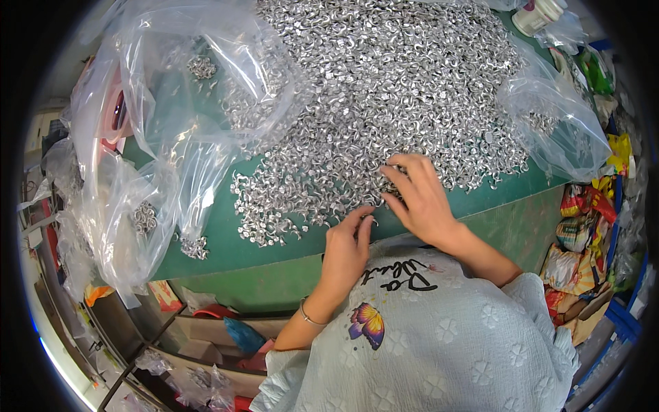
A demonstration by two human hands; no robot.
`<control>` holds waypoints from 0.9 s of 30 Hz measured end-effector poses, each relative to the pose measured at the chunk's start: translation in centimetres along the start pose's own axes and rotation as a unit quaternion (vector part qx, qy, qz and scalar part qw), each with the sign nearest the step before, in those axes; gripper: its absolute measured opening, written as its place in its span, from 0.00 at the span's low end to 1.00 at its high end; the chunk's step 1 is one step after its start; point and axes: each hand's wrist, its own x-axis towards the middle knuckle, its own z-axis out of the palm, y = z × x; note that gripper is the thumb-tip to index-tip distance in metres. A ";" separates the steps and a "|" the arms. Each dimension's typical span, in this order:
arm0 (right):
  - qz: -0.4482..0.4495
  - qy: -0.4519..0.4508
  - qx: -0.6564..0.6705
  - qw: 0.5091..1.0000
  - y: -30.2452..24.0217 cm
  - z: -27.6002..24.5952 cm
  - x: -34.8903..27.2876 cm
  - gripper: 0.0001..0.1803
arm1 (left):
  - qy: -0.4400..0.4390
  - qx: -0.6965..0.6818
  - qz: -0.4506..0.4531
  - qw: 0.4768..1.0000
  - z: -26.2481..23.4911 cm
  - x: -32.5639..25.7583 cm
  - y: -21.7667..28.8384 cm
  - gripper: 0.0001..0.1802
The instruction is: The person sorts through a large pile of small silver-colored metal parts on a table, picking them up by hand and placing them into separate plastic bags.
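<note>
Head view: I see a pile of small silvery metal parts [398,82] on the green worktop [223,253]. Left hand [347,246] and right hand [423,199] at pile's near edge. Clear bag [123,206] left of pile, second bag [573,141] right.

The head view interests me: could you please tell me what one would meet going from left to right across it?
Left-side clear plastic bag → left hand → right hand → right-side clear plastic bag → yellow package.
</note>
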 end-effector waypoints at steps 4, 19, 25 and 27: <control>-0.018 0.011 0.000 1.000 -1.5 2.1 -0.7 0.25 | 0.076 0.032 0.010 0.997 -1.2 0.4 -0.4 0.09; -0.066 0.109 0.051 0.991 -0.7 1.2 1.0 0.14 | 0.113 -0.380 -0.109 0.912 -4.8 -0.3 -0.4 0.12; -0.045 -0.019 -0.029 0.998 0.0 -0.9 1.3 0.29 | 0.130 -0.365 -0.108 0.916 -5.0 -1.1 -0.8 0.13; -0.081 -0.071 -0.024 0.994 -0.6 -0.9 1.9 0.33 | 0.172 -0.247 -0.064 0.952 -4.9 -1.8 -1.0 0.12</control>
